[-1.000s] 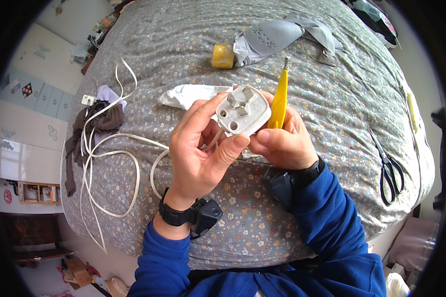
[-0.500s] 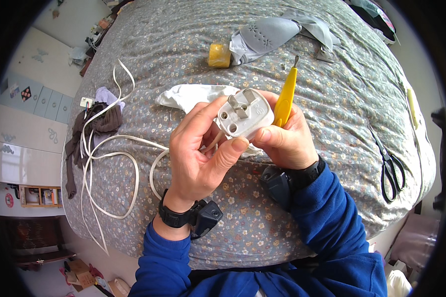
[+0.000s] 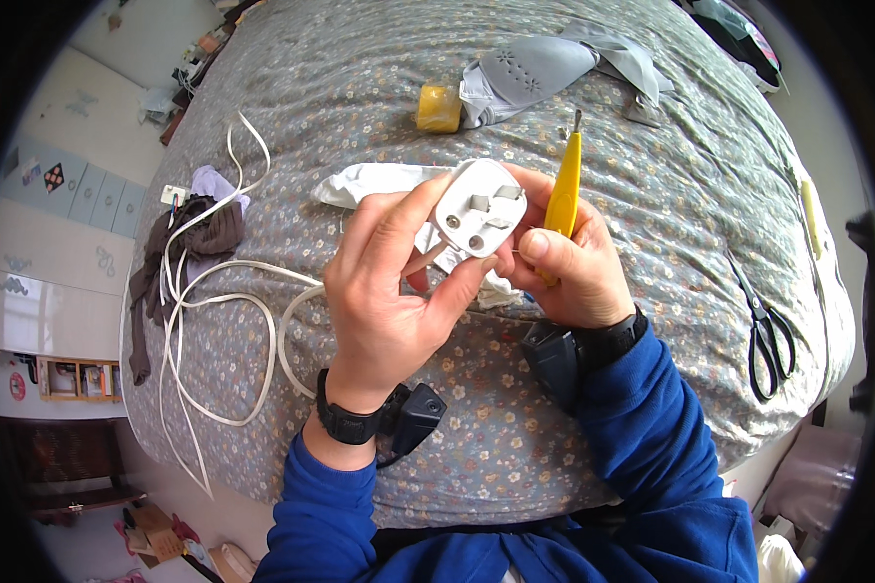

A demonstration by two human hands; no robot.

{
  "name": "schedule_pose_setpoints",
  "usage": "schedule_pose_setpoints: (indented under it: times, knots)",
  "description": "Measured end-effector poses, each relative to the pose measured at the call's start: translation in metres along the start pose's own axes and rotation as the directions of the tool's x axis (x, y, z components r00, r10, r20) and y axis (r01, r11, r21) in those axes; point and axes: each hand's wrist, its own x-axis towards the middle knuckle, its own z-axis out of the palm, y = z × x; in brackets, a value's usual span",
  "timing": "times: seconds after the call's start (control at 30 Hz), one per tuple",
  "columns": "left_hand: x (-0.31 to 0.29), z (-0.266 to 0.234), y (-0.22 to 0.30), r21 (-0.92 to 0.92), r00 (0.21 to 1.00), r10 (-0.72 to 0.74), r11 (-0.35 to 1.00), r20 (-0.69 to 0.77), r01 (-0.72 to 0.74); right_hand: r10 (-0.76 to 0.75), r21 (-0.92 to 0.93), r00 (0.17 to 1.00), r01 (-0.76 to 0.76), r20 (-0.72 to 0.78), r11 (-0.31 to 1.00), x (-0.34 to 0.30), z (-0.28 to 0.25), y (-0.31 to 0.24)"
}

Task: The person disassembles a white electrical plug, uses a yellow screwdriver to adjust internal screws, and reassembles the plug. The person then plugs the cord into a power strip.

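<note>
Flowered bedspread (image 3: pixel 651 223): my left hand (image 3: pixel 384 277) pinched white plug (image 3: pixel 481 216), seemingly closed; beside it, my right hand (image 3: pixel 583 277) gripped idle yellow screwdriver (image 3: pixel 563 194)

A wide bed (image 3: pixel 671 194) fills the middle of the room, its grey-green cover printed with small flowers and creased in ripples. Along the left stands a pale cabinet (image 3: pixel 39 238) with a grey-blue band of panels (image 3: pixel 90 204) and butterfly-like ornaments (image 3: pixel 83 102); its glossy lower part catches a bright reflection. Nearby, a small wooden shelf (image 3: pixel 78 379) holds items too small to tell, and beyond the bed's near left corner sits dark brown furniture (image 3: pixel 58 452). Pale floor (image 3: pixel 156 466) shows there, beside a cardboard box (image 3: pixel 156 530). A light grey strip (image 3: pixel 828 146), wall or floor, borders the right, where the cover looks brightest
</note>
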Motion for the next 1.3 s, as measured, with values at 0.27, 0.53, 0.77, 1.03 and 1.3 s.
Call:
schedule_pose_setpoints:
  times: [0.27,0.53,0.77,1.03,1.3]
  knots:
    - [-0.003,-0.007,0.001,-0.376,0.974,-0.203,0.899,0.101,0.226,-0.017,-0.025,0.995,0.015,-0.099,1.000,0.005,-0.015,-0.001]
    - [-0.012,-0.064,0.004,0.282,0.965,-0.123,0.958,0.230,0.054,-0.206,0.122,0.979,0.204,0.001,0.971,-0.005,-0.006,-0.036]
    - [-0.081,-0.102,0.044,0.058,0.937,-0.349,0.936,0.007,0.348,-0.353,0.014,0.929,0.356,-0.112,0.934,-0.088,0.021,-0.103]
    - [-0.162,-0.045,0.131,-0.444,0.943,0.130,0.896,0.308,0.021,-0.541,-0.159,0.837,0.548,0.087,0.822,-0.240,0.060,-0.206]
    - [-0.238,-0.038,0.213,-0.549,0.721,0.091,0.715,0.687,0.433,-0.479,-0.418,0.873,0.404,-0.089,0.814,-0.337,0.056,-0.223]
